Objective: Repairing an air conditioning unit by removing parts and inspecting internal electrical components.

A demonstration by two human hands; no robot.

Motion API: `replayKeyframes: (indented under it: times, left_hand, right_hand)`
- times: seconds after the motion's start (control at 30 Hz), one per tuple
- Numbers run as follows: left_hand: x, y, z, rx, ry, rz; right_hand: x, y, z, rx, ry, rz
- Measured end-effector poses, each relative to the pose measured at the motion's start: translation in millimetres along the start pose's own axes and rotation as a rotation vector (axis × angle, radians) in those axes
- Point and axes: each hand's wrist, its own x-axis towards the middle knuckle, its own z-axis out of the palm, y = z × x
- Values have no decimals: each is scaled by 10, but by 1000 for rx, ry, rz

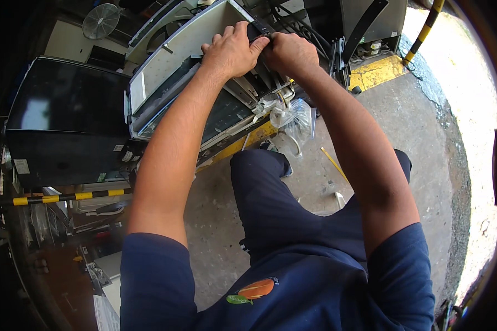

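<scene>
At the top middle, both my hands are at the far end of a metal rack or bin (143,88) holding upright panels and strips. My left hand (230,51) bends over the contents, its thumb and index finger around a black strip (259,27). Close beside it on the right, my right hand (294,53) is closed around the same dark piece, its fingers wrapped and mostly hidden. The two hands nearly touch at the thumbs. Below them, long grey and dark panels (226,113) lean in the rack. The strip's lower part is hidden.
A large dark glossy panel (72,94) stands at left, above a black-and-yellow bar (72,197). A clear plastic bag (295,118) hangs at the rack's near right corner. On the concrete floor (425,182) lies a yellow stick (335,163). A striped pole (423,33) rises at upper right.
</scene>
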Motion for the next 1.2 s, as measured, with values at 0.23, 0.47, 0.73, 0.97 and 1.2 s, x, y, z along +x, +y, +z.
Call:
replayKeyframes:
  times: [0.23,0.47,0.73,0.97,1.2]
  left_hand:
    - [156,-148,111,-73,-36,-31]
    - [207,-355,-146,-702,-263,-85]
    - [338,-649,-381,-1206,-558,-25]
    - [383,-596,-423,-587,-556,238]
    - [449,-490,-506,-245,-673,312]
  right_hand:
    - [-144,-155,-490,22,56,-227]
    - [-167,-258,-410,-323,-42,-247]
    - [-184,-324,-393,-274,-46,-139]
    - [-181,-393,-409,-313,-72,-119]
    - [-160,-368,-385,-250,-57,-115]
